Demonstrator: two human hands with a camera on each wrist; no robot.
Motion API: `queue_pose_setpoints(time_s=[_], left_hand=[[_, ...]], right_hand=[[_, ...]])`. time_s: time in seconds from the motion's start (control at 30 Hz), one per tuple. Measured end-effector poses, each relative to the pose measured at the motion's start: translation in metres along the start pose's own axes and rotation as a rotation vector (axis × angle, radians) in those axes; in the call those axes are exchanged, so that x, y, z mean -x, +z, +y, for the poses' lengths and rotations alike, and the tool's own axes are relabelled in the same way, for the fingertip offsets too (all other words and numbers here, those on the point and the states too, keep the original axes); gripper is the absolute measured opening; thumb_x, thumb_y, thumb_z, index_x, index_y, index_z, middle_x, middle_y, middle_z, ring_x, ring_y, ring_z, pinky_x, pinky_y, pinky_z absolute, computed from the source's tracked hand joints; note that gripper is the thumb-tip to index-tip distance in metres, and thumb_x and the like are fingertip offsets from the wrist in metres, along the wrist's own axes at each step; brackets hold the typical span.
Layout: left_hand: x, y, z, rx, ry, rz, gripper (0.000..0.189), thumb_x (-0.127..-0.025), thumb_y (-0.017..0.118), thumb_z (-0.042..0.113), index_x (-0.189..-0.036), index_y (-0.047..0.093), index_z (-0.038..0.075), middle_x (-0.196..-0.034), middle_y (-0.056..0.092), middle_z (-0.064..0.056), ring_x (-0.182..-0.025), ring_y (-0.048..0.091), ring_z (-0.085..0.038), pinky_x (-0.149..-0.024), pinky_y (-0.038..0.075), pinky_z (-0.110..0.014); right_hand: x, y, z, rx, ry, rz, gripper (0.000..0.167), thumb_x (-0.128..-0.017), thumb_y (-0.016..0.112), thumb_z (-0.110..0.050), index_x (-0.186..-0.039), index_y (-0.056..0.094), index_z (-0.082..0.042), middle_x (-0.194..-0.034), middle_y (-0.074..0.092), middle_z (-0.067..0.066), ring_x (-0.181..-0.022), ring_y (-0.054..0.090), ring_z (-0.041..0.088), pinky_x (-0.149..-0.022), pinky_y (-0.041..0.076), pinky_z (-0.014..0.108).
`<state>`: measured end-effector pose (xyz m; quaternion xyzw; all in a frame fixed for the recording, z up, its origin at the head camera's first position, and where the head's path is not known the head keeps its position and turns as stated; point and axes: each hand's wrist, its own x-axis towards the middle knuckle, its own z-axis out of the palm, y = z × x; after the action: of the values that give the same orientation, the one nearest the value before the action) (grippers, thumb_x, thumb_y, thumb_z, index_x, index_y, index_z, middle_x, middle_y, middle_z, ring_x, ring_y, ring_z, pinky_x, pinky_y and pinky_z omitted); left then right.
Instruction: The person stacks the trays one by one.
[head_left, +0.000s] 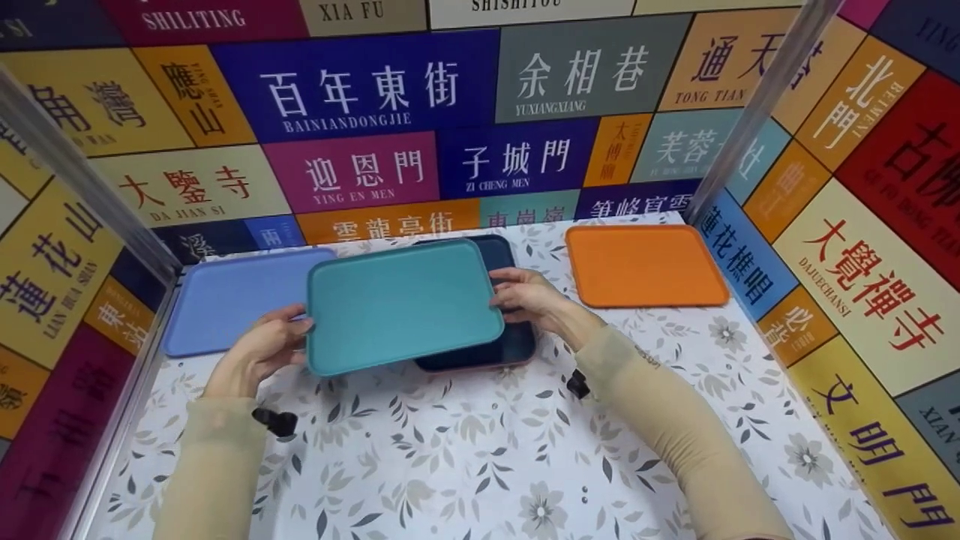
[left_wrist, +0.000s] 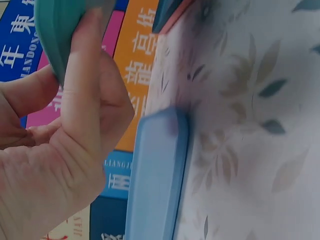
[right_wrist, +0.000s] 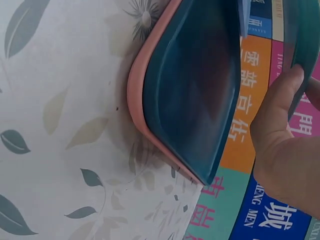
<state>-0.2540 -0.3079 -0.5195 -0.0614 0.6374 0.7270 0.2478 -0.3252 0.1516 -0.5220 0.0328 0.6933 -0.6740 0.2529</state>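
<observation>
A teal tray (head_left: 405, 307) is held up above the table, tilted a little, between both hands. My left hand (head_left: 270, 343) grips its left edge, thumb on one face and fingers on the other. At the opposite short edge my right hand (head_left: 531, 300) pinches the rim. Under the teal tray, partly covered by it, lies a dark blue tray (head_left: 517, 341). In the right wrist view this dark blue tray (right_wrist: 195, 95) rests on a pink tray (right_wrist: 136, 95), and a gap separates the teal tray from that stack.
A light blue tray (head_left: 225, 300) lies at the left, partly behind the teal one. At the right lies an orange tray (head_left: 649, 266). The table (head_left: 450, 465) has a leaf-patterned cover, and panels with Chinese lettering (head_left: 360, 90) stand around its back and sides.
</observation>
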Motion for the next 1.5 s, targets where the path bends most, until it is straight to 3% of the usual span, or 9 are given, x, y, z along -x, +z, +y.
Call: queue_pose_setpoints(time_s=[0.13, 0.33, 0.5, 0.6, 0.77, 0.9, 1.07, 1.27, 1.5], left_hand=[[-0.005, 0.008, -0.001, 0.032, 0.026, 0.008, 0.072, -0.118, 0.051, 0.012, -0.177, 0.012, -0.001, -0.111, 0.079, 0.005, -0.105, 0.079, -0.013, -0.089, 0.071, -0.037], [-0.012, 0.022, -0.004, 0.128, 0.043, 0.087, 0.043, -0.117, 0.048, 0.006, -0.159, 0.039, 0.006, -0.105, 0.076, 0.002, -0.1, 0.077, -0.015, -0.084, 0.071, -0.036], [-0.022, 0.037, -0.006, 0.212, 0.035, 0.186, 0.042, -0.116, 0.047, 0.003, -0.158, 0.044, 0.01, -0.104, 0.071, -0.003, -0.096, 0.073, -0.017, -0.066, 0.064, -0.027], [-0.027, 0.046, -0.008, 0.25, 0.026, 0.232, 0.045, -0.116, 0.048, 0.003, -0.16, 0.043, 0.01, -0.103, 0.07, -0.004, -0.093, 0.071, -0.017, -0.06, 0.06, -0.026], [-0.034, 0.064, -0.009, 0.305, 0.018, 0.278, 0.048, -0.117, 0.046, 0.005, -0.164, 0.042, 0.011, -0.113, 0.069, -0.008, -0.092, 0.073, -0.018, -0.056, 0.057, -0.027], [-0.04, 0.08, -0.012, 0.329, 0.027, 0.308, 0.057, -0.116, 0.044, 0.003, -0.172, 0.037, 0.012, -0.131, 0.061, -0.014, -0.093, 0.073, -0.018, -0.055, 0.055, -0.024], [-0.046, 0.098, -0.018, 0.34, 0.046, 0.361, 0.06, -0.112, 0.043, 0.0, -0.171, 0.039, 0.008, -0.138, 0.057, -0.015, -0.098, 0.074, -0.018, -0.062, 0.066, -0.024], [-0.05, 0.117, -0.025, 0.361, 0.09, 0.41, 0.049, -0.11, 0.044, -0.001, -0.158, 0.045, 0.002, -0.12, 0.059, -0.011, -0.091, 0.073, -0.018, -0.06, 0.066, -0.026], [-0.051, 0.125, -0.03, 0.327, 0.099, 0.434, 0.057, -0.113, 0.046, 0.004, -0.17, 0.042, 0.006, -0.121, 0.066, -0.012, -0.09, 0.076, -0.014, -0.062, 0.067, -0.026]], right_hand=[[0.001, -0.003, 0.001, -0.075, -0.007, 0.053, 0.066, -0.096, 0.074, 0.003, -0.159, 0.059, -0.006, -0.094, 0.079, -0.007, -0.081, 0.072, 0.01, -0.08, 0.065, 0.03], [0.003, 0.003, 0.004, -0.202, 0.011, 0.157, 0.062, -0.097, 0.076, 0.001, -0.157, 0.06, -0.003, -0.099, 0.079, 0.001, -0.089, 0.075, 0.014, -0.082, 0.067, 0.03], [0.005, 0.018, 0.009, -0.376, -0.019, 0.246, 0.068, -0.097, 0.074, 0.006, -0.161, 0.051, 0.001, -0.1, 0.075, 0.005, -0.104, 0.075, 0.024, -0.08, 0.07, 0.028], [0.005, 0.029, 0.01, -0.455, -0.047, 0.269, 0.076, -0.097, 0.072, 0.009, -0.166, 0.041, 0.0, -0.101, 0.074, 0.006, -0.12, 0.072, 0.032, -0.088, 0.071, 0.034], [0.006, 0.053, 0.009, -0.54, -0.07, 0.274, 0.094, -0.098, 0.069, 0.011, -0.176, 0.02, -0.006, -0.129, 0.068, 0.023, -0.147, 0.061, 0.042, -0.116, 0.062, 0.054], [0.006, 0.073, 0.008, -0.589, -0.074, 0.277, 0.103, -0.098, 0.068, 0.013, -0.179, 0.009, -0.01, -0.159, 0.05, 0.036, -0.157, 0.053, 0.047, -0.122, 0.056, 0.059], [0.003, 0.095, 0.014, -0.576, -0.081, 0.328, 0.108, -0.095, 0.07, 0.016, -0.18, 0.009, -0.012, -0.172, 0.033, 0.035, -0.148, 0.059, 0.047, -0.116, 0.062, 0.056], [-0.001, 0.107, 0.022, -0.485, -0.137, 0.462, 0.104, -0.094, 0.073, 0.015, -0.179, 0.021, -0.014, -0.16, 0.053, 0.033, -0.128, 0.073, 0.045, -0.091, 0.072, 0.046], [-0.001, 0.1, 0.022, -0.472, -0.132, 0.481, 0.102, -0.096, 0.071, 0.013, -0.181, 0.022, -0.017, -0.159, 0.056, 0.026, -0.136, 0.071, 0.044, -0.079, 0.073, 0.037]])
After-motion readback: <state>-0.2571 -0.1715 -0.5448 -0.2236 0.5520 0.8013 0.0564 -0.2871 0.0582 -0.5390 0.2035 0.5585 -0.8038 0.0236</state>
